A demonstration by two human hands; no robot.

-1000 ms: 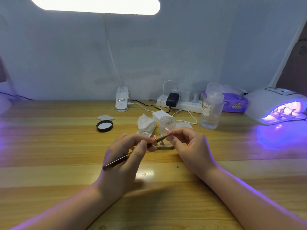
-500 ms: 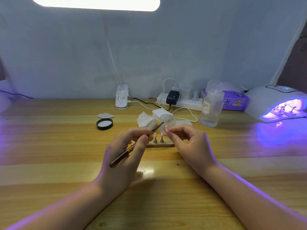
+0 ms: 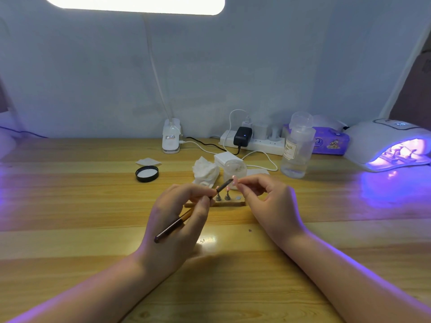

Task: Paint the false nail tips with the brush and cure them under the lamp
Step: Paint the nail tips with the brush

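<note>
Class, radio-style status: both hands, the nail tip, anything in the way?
Left hand grips brush, bristles at nail tip. Right hand pinches that tip. Curing lamp lit, far right. Nothing between.

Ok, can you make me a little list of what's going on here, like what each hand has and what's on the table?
left hand: holds the brush, its tip up at the nail tip
right hand: pinches a small pink nail tip
holder strip: on the table between the hands, two stands with nail tips
curing lamp: far right, glowing purple, stands inside
clear bottle: upright, left of the curing lamp
black lid: lying flat, left of the crumpled tissue
small jar: open, behind the hands
</note>
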